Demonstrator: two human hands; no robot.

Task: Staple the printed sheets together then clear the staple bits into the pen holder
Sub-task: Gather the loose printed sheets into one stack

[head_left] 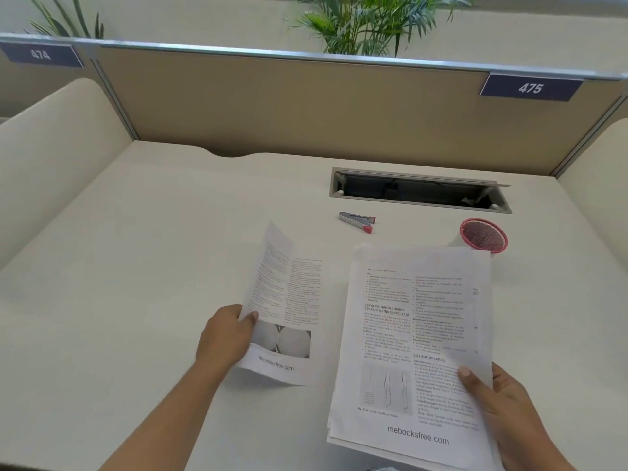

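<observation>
Printed sheets are split between us, a loose page pinched in our left hand and the stack gripped by our right hand above the desk, so we should square all edges before reaching for the stapler.

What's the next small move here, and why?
Probably bring the loose sheet in the left hand onto the stack under the right hand and square the edges; the stapler lies untouched.
</observation>
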